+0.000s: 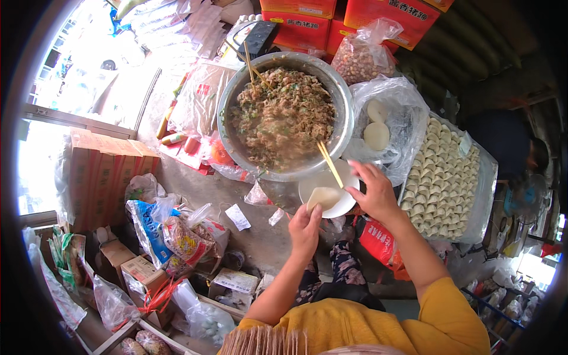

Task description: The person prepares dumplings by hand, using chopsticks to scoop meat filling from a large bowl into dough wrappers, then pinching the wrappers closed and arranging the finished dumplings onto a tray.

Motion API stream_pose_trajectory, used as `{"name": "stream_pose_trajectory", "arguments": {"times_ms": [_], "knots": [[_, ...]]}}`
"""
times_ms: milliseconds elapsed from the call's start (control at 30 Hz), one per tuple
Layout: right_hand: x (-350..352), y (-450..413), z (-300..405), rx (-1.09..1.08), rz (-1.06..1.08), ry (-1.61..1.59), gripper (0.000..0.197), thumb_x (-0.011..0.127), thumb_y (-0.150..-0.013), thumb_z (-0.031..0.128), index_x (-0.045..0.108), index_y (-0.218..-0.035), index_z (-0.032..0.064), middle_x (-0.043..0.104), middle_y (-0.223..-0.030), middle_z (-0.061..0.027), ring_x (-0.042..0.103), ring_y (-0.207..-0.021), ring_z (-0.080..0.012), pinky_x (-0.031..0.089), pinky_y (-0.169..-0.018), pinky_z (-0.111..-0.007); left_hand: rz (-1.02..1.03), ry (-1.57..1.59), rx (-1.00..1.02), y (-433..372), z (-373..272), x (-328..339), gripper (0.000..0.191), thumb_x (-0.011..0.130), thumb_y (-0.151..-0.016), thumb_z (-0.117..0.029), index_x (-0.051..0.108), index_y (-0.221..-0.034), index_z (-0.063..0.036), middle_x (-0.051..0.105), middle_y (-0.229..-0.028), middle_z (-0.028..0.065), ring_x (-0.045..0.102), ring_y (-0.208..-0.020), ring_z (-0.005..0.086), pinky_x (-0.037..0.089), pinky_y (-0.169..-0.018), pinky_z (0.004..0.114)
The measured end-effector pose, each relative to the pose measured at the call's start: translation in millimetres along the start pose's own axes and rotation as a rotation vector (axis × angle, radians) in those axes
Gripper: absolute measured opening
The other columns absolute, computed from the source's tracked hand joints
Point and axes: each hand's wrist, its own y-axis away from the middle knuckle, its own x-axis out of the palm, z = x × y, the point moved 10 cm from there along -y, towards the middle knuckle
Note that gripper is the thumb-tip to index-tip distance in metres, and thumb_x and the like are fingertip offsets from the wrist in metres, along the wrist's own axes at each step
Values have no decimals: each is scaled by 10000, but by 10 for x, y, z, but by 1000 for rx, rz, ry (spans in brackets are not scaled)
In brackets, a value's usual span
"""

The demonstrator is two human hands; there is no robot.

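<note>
My left hand (306, 226) pinches a round dumpling wrapper (324, 197) over a white bowl (348, 207). To its right, my right hand (375, 191) is raised above the bowl's right rim, thumb and fingers apart with nothing between them. Close to that thumb is the lower end of a pair of chopsticks (330, 164), which lean across the near rim of a large metal basin (345, 108). Minced filling (284, 120) with green bits fills much of the basin. More chopsticks (249, 66) stand in the filling at the far left.
Right of the basin, two stacks of wrappers (376, 136) lie on clear plastic (404, 102). Beyond them is a tray (488, 199) with rows of folded dumplings (437, 186). A bag of peanuts (364, 57) and red cartons (301, 31) stand behind. Bagged goods (188, 235) sit at left.
</note>
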Motion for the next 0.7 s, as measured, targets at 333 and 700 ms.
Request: {"name": "stream_pose_trajectory", "arguments": {"times_ms": [333, 700], "knots": [[152, -777, 244, -272, 5, -76, 42, 621, -851, 95, 611, -835, 57, 551, -801, -111, 576, -706, -270, 483, -634, -374, -134, -1232, 644, 494, -1167, -1110, 137, 655, -864, -53, 562, -951, -2, 656, -1018, 201, 669, -820, 344, 547, -643, 383], [408, -883, 1057, -322, 3, -409, 109, 637, -869, 64, 656, -965, 16, 624, -878, -103, 630, -779, -221, 511, -690, -320, -476, -948, 946, 704, -1901, -1698, 222, 694, -754, 82, 503, -810, -15, 640, -1051, 193, 651, -935, 314, 527, -836, 364]]}}
